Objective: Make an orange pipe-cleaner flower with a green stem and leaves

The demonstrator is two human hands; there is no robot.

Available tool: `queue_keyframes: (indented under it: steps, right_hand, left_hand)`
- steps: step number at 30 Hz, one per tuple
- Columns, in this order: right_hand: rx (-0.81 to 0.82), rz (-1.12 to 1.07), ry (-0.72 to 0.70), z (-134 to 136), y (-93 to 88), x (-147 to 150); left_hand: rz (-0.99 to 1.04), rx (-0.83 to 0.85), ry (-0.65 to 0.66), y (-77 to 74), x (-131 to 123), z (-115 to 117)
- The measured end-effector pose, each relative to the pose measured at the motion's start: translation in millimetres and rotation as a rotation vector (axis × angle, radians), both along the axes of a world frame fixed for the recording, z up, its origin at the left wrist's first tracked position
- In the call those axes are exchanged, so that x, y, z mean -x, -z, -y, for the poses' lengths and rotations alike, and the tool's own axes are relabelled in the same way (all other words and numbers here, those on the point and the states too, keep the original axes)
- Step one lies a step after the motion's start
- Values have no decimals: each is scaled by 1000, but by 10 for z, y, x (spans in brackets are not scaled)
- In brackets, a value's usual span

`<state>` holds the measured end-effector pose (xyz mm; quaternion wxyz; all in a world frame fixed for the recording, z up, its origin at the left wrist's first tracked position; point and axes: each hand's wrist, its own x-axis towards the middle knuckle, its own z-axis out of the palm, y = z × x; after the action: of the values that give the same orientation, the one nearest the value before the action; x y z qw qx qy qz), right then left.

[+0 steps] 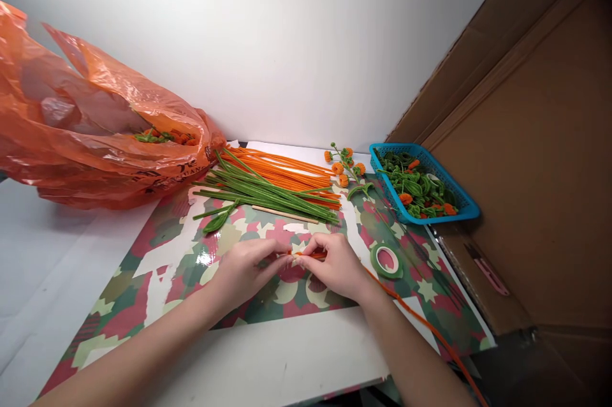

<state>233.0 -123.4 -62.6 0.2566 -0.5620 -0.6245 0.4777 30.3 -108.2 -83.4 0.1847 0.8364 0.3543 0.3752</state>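
Cord (430,327), orange and fuzzy, trailing beside right arm (406,343), seemingly up to the pinched bit. Gripped over the desk (306,343) by left hand (246,263) and right hand (340,266), finger to thumb, likely to keep that part steady; hands turned inward, tips almost meeting. Just past, green tape (394,272), handy. Farther, green sticks (287,200) over orange sticks (282,162), maybe flat for easy picking. Then flowers (338,168), blue basket (471,211), orange bag (109,168).

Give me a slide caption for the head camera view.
Left hand and right hand pinch an orange strand above a patterned sheet, with green stems and a blue basket beyond.
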Motion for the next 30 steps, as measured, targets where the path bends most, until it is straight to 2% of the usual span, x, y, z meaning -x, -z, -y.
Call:
queue_keyframes:
  steps: [2,5,9,13,17,21,27,30]
  right_hand:
    - [29,-34,10,-5,22,-3]
    - [13,-62,30,-14,22,-6]
    - [-10,-81,39,-19,-8,-3]
    - [-20,-92,22,-3,-22,-3]
    - [62,-121,-7,18,-15,-15]
    - [60,-104,-25,23,-23,-25]
    - [-20,-46,-53,15,-82,-23]
    - [-40,-25,-62,11,-82,-24]
  left_hand:
    - [-68,-169,15,7,14,-17]
    - [-187,-300,77,-14,29,-49]
    - [-291,-357,135,-43,37,-83]
    - [-377,-315,153,-25,30,-89]
    - [-409,-187,147,16,22,-54]
    - [-357,58,146,25,7,-5]
    - [-261,432,177,-93,-38,33]
    - [-268,500,184,-166,-30,41]
